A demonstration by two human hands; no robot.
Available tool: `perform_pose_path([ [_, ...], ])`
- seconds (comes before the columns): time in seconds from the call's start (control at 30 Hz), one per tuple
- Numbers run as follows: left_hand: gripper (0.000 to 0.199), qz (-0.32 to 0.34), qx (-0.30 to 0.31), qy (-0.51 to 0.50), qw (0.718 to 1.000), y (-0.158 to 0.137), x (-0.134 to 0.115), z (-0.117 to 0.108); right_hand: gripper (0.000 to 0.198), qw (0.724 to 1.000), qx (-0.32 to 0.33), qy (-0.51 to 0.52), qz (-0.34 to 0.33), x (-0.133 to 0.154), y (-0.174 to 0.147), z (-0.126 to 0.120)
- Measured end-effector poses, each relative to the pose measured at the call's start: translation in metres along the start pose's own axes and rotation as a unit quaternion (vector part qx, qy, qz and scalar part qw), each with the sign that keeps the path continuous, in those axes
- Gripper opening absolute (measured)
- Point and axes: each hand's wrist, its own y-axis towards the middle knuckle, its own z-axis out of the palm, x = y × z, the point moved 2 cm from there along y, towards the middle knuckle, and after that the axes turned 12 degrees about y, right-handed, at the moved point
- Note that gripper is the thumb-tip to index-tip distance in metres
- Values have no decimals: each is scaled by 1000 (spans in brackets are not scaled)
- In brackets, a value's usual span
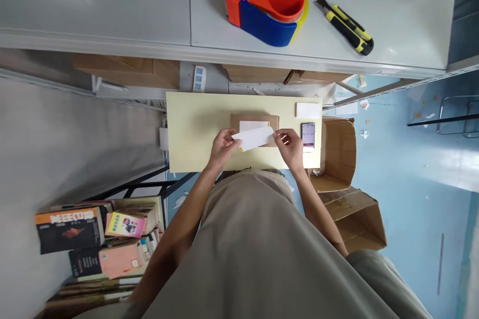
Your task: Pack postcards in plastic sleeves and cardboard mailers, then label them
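Between my two hands a white paper slip (pixel 254 138) is stretched out, slightly tilted, with a small yellow mark at its lower left corner. My left hand (pixel 223 147) pinches its left end, and my right hand (pixel 290 147) pinches its right end. Under the slip a small brown cardboard box (pixel 236 120) lies on the pale yellow table (pixel 198 132). Another white label (pixel 252 125) with a yellow mark shows on the box top, partly covered by the held slip. A phone (pixel 308 135) lies just right of my right hand.
A white stack of slips (pixel 308 110) sits at the table's back right. On the shelf above are a tape dispenser (pixel 265 10) and a utility knife (pixel 347 27). Cardboard boxes (pixel 339 154) stand on the floor at right; piled books (pixel 71 229) lie at lower left.
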Motion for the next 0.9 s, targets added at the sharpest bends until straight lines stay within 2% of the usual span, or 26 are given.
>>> perform_pose_path([
  [0.17,53,-12,-12,-6,1000,-4,3,15,14,998,58,8,-16,-9,5,-5],
  [0.33,54,-58,-33,-63,996,-8,21,21,8,968,244,34,-44,-2,-21,8],
  [0.4,55,-84,-40,-83,992,-12,28,20,9,958,281,37,-51,0,-33,13],
  [0.5,56,-97,-51,-92,990,-17,33,18,9,965,254,46,-46,-4,-39,14],
  [0.6,61,-87,-51,-67,993,-18,31,15,15,986,158,58,3,-19,-28,11],
  [0.7,67,-69,-56,-30,996,-12,26,13,29,992,83,67,70,-41,-11,9],
  [0.8,68,-55,-75,11,996,2,24,12,42,989,62,68,114,-60,3,13],
  [0.9,60,-30,-114,70,991,20,24,13,46,989,48,49,133,-75,9,19],
])
